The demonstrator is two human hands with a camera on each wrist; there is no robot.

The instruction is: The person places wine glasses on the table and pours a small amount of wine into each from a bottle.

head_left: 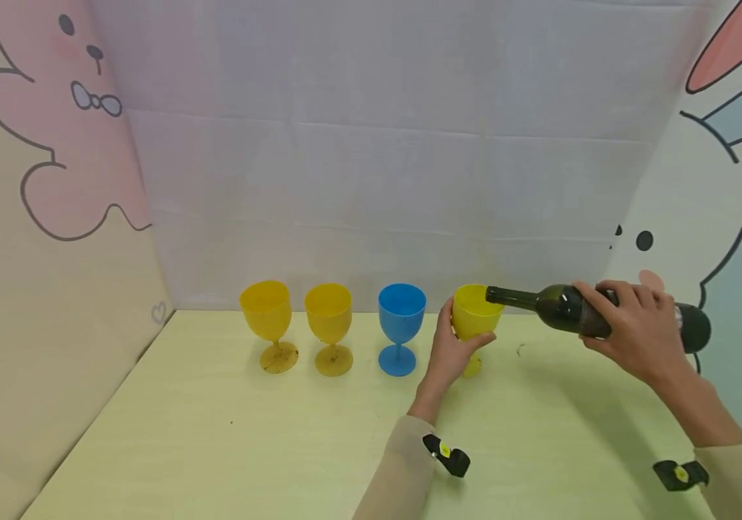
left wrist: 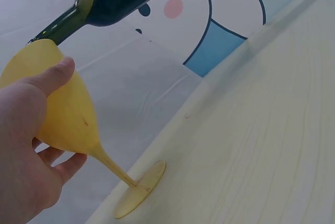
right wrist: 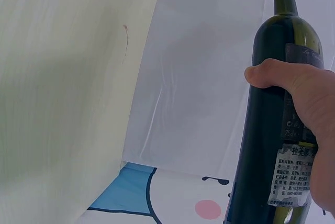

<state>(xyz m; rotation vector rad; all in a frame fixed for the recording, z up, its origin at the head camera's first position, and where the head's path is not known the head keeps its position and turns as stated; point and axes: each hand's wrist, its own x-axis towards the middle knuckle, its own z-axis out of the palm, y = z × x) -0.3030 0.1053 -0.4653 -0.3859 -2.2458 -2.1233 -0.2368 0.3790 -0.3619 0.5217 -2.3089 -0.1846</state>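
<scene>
My left hand (head_left: 451, 350) grips the bowl of a yellow goblet (left wrist: 73, 109) at the right end of a row. The goblet's foot (left wrist: 141, 190) is down at the table. In my right hand (head_left: 637, 328) is a dark green wine bottle (right wrist: 261, 114), held around its body and tipped nearly level. Its mouth (head_left: 493, 294) points left, right at the goblet's rim. A dark label and a white printed sticker (right wrist: 293, 174) show on the bottle in the right wrist view. The goblet's inside is mostly hidden in both wrist views.
Left of the held goblet stand a blue goblet (head_left: 401, 314) and two more yellow goblets (head_left: 328, 314), all upright near the table's back edge. Behind them hangs a white cloth (head_left: 371, 180). Cartoon-printed panels (head_left: 52, 188) flank the pale table (head_left: 266, 440).
</scene>
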